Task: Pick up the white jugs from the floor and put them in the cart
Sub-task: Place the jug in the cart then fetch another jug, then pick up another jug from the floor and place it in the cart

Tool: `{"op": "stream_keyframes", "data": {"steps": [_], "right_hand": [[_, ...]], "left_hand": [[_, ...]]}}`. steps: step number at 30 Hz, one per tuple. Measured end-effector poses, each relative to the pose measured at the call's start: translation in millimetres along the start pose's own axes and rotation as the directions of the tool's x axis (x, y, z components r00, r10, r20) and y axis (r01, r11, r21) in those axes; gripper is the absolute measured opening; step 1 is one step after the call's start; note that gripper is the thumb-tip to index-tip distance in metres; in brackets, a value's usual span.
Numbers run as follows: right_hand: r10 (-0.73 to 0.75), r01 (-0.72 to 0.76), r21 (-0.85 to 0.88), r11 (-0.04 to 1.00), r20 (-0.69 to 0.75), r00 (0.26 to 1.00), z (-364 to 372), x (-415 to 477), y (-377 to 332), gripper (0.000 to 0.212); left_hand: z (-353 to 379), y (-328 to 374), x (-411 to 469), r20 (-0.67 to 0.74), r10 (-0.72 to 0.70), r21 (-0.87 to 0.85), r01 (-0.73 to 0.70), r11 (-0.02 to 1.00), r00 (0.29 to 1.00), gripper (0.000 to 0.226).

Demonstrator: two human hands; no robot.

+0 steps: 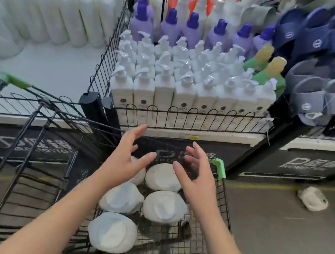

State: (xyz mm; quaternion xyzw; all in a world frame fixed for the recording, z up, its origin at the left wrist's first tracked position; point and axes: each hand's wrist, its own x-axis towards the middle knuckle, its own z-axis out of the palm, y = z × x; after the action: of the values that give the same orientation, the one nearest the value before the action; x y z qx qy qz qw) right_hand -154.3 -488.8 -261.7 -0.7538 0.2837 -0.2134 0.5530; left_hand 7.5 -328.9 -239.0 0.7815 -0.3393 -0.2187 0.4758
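I have both bare forearms stretched toward twelve o'clock, my left hand (126, 162) at eleven and right hand (197, 179) at one, palms facing, fingers loosely spread.

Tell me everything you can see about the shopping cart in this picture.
The cart is a black wire-mesh basket, metal by its look, with green plastic corner pieces. It stands on the grey floor before a display shelf. Five white jugs sit close together on its bottom, one partly hidden. The left hand and right hand hover open above it; neither plainly touches it.
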Motion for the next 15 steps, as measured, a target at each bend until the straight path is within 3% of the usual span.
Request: {"op": "stream_keyframes", "data": {"steps": [7, 15], "right_hand": [[-0.250, 0.263, 0.035, 0.964, -0.212, 0.945, -88.5, 0.0, -92.9, 0.068], [-0.421, 0.433, -0.039, 0.901, -0.326, 0.847, -200.5, -26.3, -138.1, 0.072]], "left_hand": [[8.8, 135.8, 17.4, 0.023, 0.365, -0.008, -0.365, 0.931, 0.931, 0.081], [64.7, 243.1, 26.1, 0.056, 0.579, -0.071, -0.575, 0.815, 0.813, 0.075]]}}
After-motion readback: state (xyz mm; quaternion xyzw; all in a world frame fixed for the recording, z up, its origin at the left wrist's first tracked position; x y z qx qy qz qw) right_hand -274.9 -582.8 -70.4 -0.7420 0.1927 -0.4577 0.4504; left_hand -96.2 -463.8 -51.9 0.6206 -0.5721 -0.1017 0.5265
